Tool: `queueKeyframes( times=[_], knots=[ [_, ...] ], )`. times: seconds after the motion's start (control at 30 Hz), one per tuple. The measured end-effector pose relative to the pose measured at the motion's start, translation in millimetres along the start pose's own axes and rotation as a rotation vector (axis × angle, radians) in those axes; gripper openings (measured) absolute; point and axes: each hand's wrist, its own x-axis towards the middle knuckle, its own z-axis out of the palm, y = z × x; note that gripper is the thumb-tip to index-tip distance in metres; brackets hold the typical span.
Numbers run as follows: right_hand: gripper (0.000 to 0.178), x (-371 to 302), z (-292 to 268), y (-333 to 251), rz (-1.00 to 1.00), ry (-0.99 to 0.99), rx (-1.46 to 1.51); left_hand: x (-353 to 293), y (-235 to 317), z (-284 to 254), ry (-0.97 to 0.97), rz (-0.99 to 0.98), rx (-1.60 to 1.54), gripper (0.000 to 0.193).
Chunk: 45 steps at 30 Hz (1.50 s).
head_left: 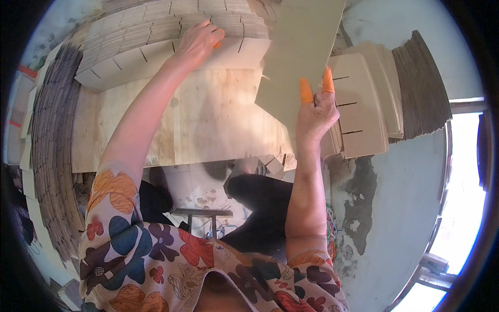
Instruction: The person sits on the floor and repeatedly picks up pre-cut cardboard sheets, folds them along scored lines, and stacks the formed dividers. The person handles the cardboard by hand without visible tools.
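My right hand, with orange finger covers on two digits, grips a large plain greyish cardboard sheet by its near right part. The sheet stands tilted over the right side of the wooden board and extends past the upper edge of the view. Farther left, my left hand reaches to a long row of slotted cardboard strips packed on edge. Its fingers, with orange covers too, are curled closed at the top edge of the front strip; the fingertips are partly hidden.
A pale wooden board lies before me. To the right are stacked slotted cardboard pieces and a darker cardboard stack. A tall cardboard stack lines the left. Below is a small metal-legged stand on the tiled floor.
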Motion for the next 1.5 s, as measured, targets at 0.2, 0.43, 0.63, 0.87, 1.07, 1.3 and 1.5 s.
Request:
queueKeyframes(
  times=[0.2, 0.43, 0.63, 0.87, 1.07, 1.3, 1.5],
  knots=[
    [0.052, -2.8, 8.0, -0.6, -0.162, 0.056, -0.056, -20.4, 32.3, -3.0, -0.138, 0.032, -0.067, 0.007],
    [0.05, -9.7, 4.5, -12.6, -0.151, -0.071, -0.108, -34.5, 82.3, -20.1, -0.109, 0.221, -0.054, 0.008],
    [0.071, -13.5, 8.6, -7.6, -0.208, -0.176, -0.128, -30.1, 118.7, -45.9, -0.06, 0.242, -0.106, 0.007],
    [0.095, -19.9, -5.9, -11.7, -0.098, -0.481, -0.079, -37.5, 121.7, -48.4, -0.06, 0.187, -0.144, 0.007],
    [0.096, -25.3, -10.3, -15.0, -0.082, -0.502, -0.122, -40.7, 128.1, -52.6, -0.052, 0.175, -0.159, 0.008],
    [0.092, -36.2, -3.5, -4.9, -0.098, -0.441, -0.066, -44.6, 134.5, -53.7, -0.05, 0.14, -0.155, 0.01],
    [0.089, -34.1, -5.9, 2.5, -0.17, -0.536, -0.062, -46.2, 129.1, -58.0, -0.013, 0.202, -0.21, 0.012]
  ],
)
